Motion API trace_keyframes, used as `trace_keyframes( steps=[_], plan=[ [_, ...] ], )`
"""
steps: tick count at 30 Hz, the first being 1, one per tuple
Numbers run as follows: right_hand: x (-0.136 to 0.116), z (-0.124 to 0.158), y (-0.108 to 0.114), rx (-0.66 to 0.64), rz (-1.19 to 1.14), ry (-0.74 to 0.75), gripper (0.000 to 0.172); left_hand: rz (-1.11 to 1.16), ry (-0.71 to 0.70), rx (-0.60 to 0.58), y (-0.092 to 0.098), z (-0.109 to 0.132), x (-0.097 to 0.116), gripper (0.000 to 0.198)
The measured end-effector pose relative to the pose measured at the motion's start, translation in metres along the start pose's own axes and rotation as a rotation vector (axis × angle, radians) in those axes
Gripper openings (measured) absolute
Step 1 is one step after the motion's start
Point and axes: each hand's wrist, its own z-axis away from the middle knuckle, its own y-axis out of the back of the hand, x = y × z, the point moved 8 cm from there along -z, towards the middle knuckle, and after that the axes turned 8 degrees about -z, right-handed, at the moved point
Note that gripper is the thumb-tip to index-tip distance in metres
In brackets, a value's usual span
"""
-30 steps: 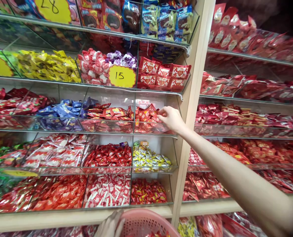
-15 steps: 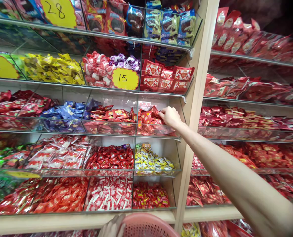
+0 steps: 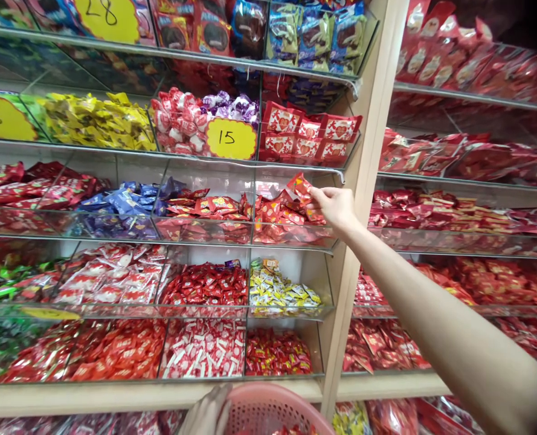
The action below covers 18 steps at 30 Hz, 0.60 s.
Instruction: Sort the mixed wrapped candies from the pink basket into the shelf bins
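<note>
1. The right hand (image 3: 336, 208) is up at the shelf and closed in a small pinch. Its fingertips grip a small red packet (image 3: 301, 186) by one end.
2. The packet sticks out to the left of the hand. It is just above a clear plastic bin (image 3: 290, 234) full of red and yellow packets.
3. A small pinch at the edge of one packet looks like a good way to hold it. That way, the other packets in the pile are less likely to slide.
4. The left hand (image 3: 207, 414) is far below the right hand, at the rim of a pink basket (image 3: 272, 411). I cannot tell if it is closed on the rim.
5. Up and to the left of the right hand, a yellow sign (image 3: 231, 138) says 15. Farther left, a yellow sign (image 3: 107, 15) says 28, and another yellow sign (image 3: 0, 118) seems to say 35.
6. The brand names on the packets are too small or blurry to read.
</note>
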Motion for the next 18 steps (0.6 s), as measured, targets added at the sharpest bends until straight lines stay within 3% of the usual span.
trace_keyframes(
  steps=[5,10,18],
  plan=[
    [-0.005,0.082,-0.004,-0.214,-0.268,-0.168,0.030,-0.037,0.019,0.012,0.000,0.000,0.003,0.037],
    [0.024,0.161,-0.027,-0.473,-0.326,-0.437,0.033,-0.051,0.048,-0.025,0.001,0.000,0.005,0.039],
    [0.069,0.206,-0.042,-0.605,-0.302,-0.573,0.041,-0.048,0.070,-0.086,0.007,-0.003,0.009,0.041]
  ],
)
